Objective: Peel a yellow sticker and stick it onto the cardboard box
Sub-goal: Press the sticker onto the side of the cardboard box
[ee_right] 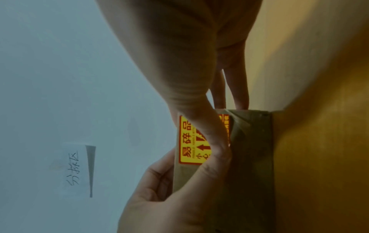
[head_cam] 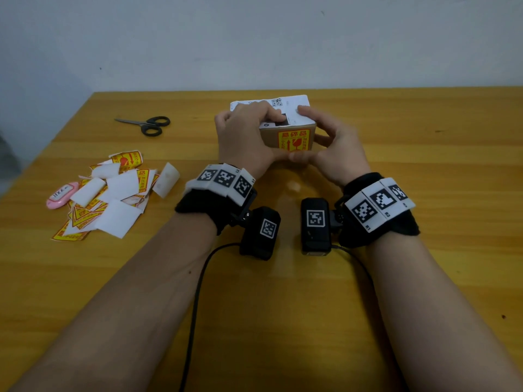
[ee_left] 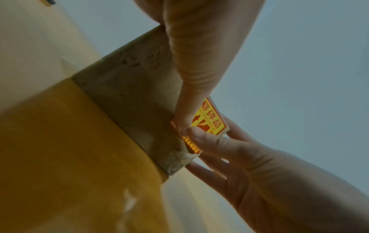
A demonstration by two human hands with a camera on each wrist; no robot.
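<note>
A small cardboard box (head_cam: pixel 267 137) with a white shipping label on top stands on the table's far middle. A yellow sticker (head_cam: pixel 294 140) with red print lies flat on the box's near face. My left hand (head_cam: pixel 243 137) grips the box from the left, fingers curled over the top. My right hand (head_cam: pixel 336 148) holds it from the right, index finger on the label. Both thumbs meet along the sticker's lower edge. In the left wrist view the sticker (ee_left: pixel 211 119) shows past my thumb on the box (ee_left: pixel 135 94). In the right wrist view both thumbs cover part of the sticker (ee_right: pixel 191 141).
A pile of yellow stickers and white backing papers (head_cam: pixel 113 193) lies at the left, with a pink tag (head_cam: pixel 60 195) beside it. Black scissors (head_cam: pixel 150 125) lie further back on the wooden table (head_cam: pixel 424 179). A black cable (head_cam: pixel 198 292) runs between my forearms.
</note>
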